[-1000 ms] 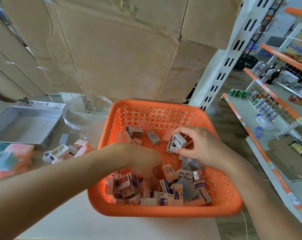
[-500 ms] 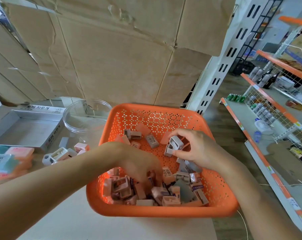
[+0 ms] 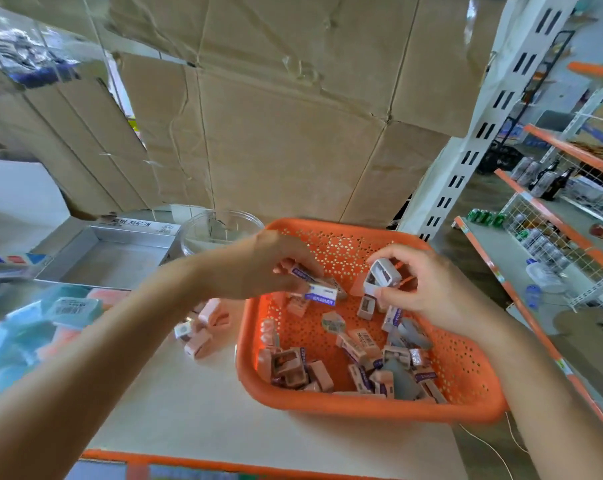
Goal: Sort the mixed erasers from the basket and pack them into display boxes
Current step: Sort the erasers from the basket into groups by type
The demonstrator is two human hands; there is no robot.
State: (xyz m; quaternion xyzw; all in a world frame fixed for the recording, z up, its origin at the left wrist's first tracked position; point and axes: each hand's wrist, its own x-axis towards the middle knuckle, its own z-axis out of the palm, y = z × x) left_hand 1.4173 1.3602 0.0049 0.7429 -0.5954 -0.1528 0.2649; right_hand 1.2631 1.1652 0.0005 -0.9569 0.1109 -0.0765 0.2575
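Pinching a white-and-purple eraser [image 3: 322, 289] in curled fingers, the left hand [image 3: 268, 265] hovers over the left rim of the orange basket [image 3: 362, 408]. The right hand [image 3: 431, 292] grips a grey-and-white piece [image 3: 383, 277] above the basket. More erasers [image 3: 355, 365] lie heaped inside; a few pink ones [image 3: 203, 330] sit on the table [image 3: 189, 410] just beside it, near a silver box [image 3: 116, 254].

basket [image 3: 466, 393] on table [image 3: 196, 410]; erasers [image 3: 358, 362] inside; display box [image 3: 120, 251] left, bowl [image 3: 220, 226] between
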